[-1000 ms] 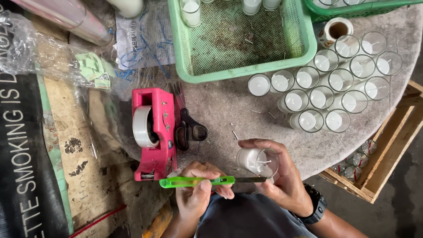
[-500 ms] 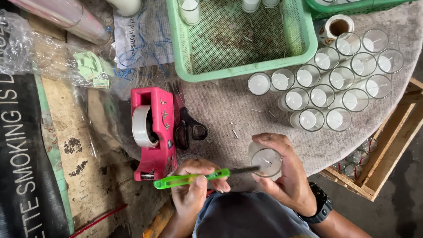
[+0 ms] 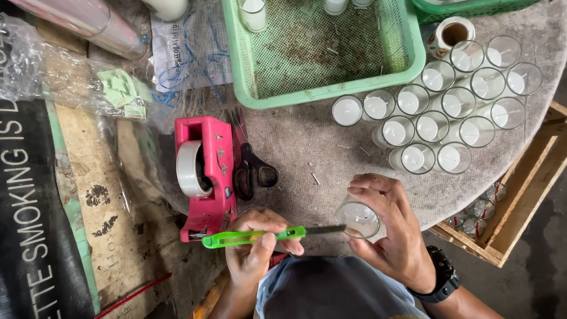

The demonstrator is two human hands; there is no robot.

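While the left hand (image 3: 257, 245) grips a green cutter (image 3: 254, 237), the right hand (image 3: 393, 230) clasps a glass candle (image 3: 358, 219).

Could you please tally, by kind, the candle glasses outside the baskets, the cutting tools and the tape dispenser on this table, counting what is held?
Candle glasses standing on the table: 15
Glass held in the right hand: 1
Green utility knife in the left hand: 1
Black scissors: 1
Pink tape dispenser: 1
Total: 19

Green basket (image 3: 413, 65) (upper part) cut off.
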